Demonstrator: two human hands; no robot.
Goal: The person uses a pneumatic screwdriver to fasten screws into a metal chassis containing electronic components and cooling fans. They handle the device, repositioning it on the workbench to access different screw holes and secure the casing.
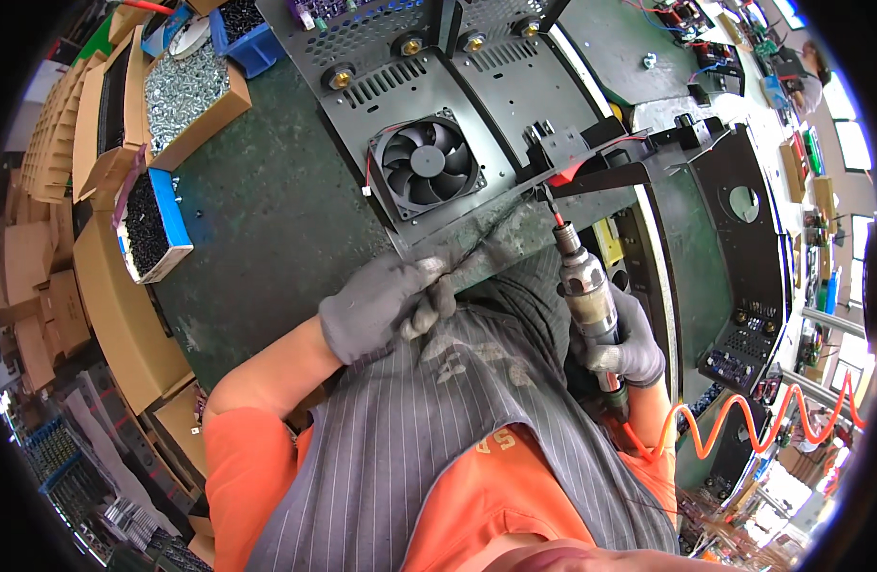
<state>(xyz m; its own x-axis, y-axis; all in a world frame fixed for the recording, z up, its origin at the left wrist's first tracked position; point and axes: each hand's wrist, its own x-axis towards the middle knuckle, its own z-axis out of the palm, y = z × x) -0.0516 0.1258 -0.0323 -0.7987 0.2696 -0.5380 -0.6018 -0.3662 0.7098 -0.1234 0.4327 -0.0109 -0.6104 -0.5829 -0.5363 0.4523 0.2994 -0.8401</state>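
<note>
My right hand [629,338], in a grey glove, is wrapped around a pneumatic screwdriver [589,296]. The tool points away from me, and its red-collared bit reaches the near edge of a black metal chassis [495,124] by a small bracket. My left hand [386,300], gloved too, is closed with its fingers curled at the table's near edge, just below the chassis corner. What its fingers hold, if anything, is hidden. A black cooling fan [426,160] sits on the chassis panel, with a thin red wire and a white plug at its left.
At the left stand a cardboard box of silver screws [185,100], a blue-and-white box of black screws [147,229] and a blue bin [252,43]. An orange coiled air hose [739,419] runs rightward from the tool. Another black panel [743,229] lies at the right.
</note>
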